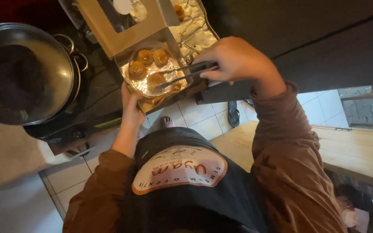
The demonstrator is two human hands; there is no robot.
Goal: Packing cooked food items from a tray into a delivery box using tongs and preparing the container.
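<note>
I see right hand (234,60) closed on metal tongs (186,73) | tongs' long axis points left, tips over dumplings (150,64) | left hand (131,110) grips box (152,92) from below, nearer | pot (26,73) far left

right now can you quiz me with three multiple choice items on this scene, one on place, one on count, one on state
1. Where is the big metal pot?
A. left of the food box
B. on the wooden table
C. on the floor tiles

2. How many round dumplings lie in the foil tray of the food box?
A. one
B. four
C. nine

3. What is the right hand doing?
A. hanging free
B. gripping metal tongs
C. lifting the pot

Key: 1 A, the pot sits left of the food box. 2 B, four dumplings show. 3 B, the right hand grips tongs over the tray, while the left hand holds the box from below.
</note>
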